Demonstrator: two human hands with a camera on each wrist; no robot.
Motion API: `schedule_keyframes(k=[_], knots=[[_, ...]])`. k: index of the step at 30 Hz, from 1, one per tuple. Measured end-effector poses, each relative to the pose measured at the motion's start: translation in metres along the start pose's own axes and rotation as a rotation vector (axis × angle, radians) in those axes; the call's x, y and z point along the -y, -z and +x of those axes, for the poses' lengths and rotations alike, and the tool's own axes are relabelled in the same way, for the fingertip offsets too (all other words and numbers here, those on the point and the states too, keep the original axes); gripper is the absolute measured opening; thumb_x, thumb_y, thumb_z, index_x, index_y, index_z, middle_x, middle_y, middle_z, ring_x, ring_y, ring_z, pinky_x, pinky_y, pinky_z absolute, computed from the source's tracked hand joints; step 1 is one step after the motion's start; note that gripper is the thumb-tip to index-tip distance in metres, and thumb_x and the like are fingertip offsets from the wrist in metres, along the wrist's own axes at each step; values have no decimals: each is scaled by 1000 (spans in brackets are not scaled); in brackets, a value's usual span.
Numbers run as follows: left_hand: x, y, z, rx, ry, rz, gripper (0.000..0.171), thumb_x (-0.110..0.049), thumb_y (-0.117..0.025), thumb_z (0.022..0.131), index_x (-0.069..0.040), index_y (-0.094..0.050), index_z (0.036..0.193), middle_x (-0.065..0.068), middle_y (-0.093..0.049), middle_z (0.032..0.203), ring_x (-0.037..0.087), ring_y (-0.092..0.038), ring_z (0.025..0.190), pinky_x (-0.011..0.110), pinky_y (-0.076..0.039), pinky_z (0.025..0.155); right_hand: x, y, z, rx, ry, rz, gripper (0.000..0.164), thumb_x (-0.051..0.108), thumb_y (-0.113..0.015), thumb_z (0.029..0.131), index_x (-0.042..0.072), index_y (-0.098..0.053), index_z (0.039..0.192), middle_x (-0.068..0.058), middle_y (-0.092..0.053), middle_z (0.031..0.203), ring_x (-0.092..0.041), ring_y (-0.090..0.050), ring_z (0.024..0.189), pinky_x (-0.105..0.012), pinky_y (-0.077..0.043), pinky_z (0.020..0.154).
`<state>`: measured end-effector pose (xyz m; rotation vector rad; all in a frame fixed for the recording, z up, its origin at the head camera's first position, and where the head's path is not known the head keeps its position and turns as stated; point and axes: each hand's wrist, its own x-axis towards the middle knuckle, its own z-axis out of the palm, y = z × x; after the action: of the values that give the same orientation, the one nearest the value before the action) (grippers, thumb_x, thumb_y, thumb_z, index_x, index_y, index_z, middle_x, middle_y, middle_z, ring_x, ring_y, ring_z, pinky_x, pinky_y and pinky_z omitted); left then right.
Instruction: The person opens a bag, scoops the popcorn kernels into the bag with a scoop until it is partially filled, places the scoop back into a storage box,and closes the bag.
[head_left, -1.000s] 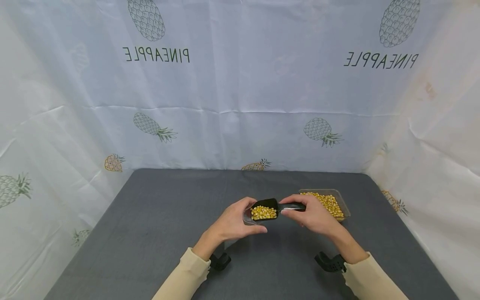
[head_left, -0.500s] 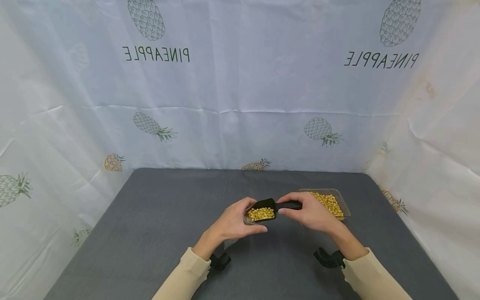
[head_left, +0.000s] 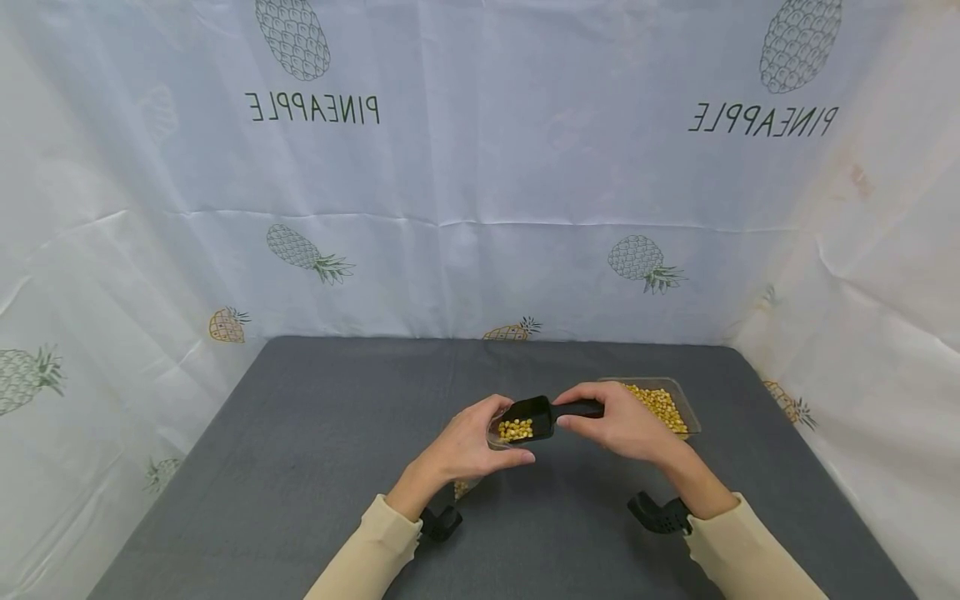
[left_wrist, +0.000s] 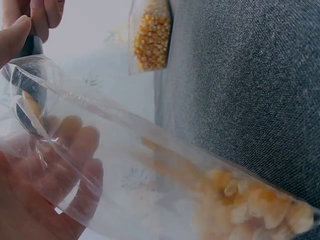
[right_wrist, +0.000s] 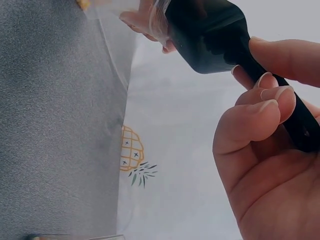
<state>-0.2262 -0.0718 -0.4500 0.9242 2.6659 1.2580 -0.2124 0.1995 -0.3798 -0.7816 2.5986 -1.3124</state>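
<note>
My left hand (head_left: pixel 465 442) holds a clear plastic bag (left_wrist: pixel 112 112) by its mouth, thumb and fingers spread round the opening. Corn kernels (left_wrist: pixel 260 205) lie in the bag's lower end, close over the table. My right hand (head_left: pixel 618 425) grips the handle of a black scoop (right_wrist: pixel 210 37), thumb on one side and curled fingers on the other. In the head view the scoop's front edge reaches into the bag mouth, tilted down to the left. Some yellow kernels (head_left: pixel 515 430) sit toward its lip, and a few appear blurred inside the bag in the left wrist view.
A clear rectangular container (head_left: pixel 684 407) of corn kernels stands at the back right, partly behind the right hand. The dark grey table (head_left: pixel 337 433) extends to a white pineapple-print curtain (head_left: pixel 465 275) at the back and sides. Each wrist carries a black camera mount (head_left: pixel 441 523).
The scoop has shifted slightly left and tipped further into the bag. Fewer kernels lie in it now, and kernels have appeared in the bag below the left hand, which stays in place.
</note>
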Motion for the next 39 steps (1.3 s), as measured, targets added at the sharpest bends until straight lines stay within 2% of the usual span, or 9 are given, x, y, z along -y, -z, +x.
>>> schedule_keyframes(k=[9,19,30,39], knots=[[-1,1,-1,1,-15,-17,65,-53,-80,85,-16,-56,133,-4,-61,116,8,-59,97,31,-53,83,3,2,0,-2,18,-15,28,23,-72,97,5,-72,119,-10,-69,111,-15,-60,74,-30,-51,64],[-1,0,-1,-8,-32,-25,64,-51,-81,84,-16,-57,132,-6,-61,111,6,-57,90,28,-53,79,6,4,0,1,23,-33,30,23,-72,97,4,-71,120,-10,-69,111,-16,-60,76,-31,-52,66],[-2,1,-1,-10,-35,-6,65,-51,-81,85,-16,-56,133,-5,-60,112,8,-56,89,28,-51,77,7,3,-1,1,67,-85,25,21,-73,96,9,-72,118,-5,-69,108,-12,-63,80,-31,-54,68],[0,0,-2,-16,-37,-19,62,-49,-81,85,-16,-56,132,-6,-58,105,9,-54,87,28,-50,75,0,5,-5,-24,25,-23,27,22,-73,97,7,-72,120,-9,-67,111,-14,-61,76,-31,-52,64]])
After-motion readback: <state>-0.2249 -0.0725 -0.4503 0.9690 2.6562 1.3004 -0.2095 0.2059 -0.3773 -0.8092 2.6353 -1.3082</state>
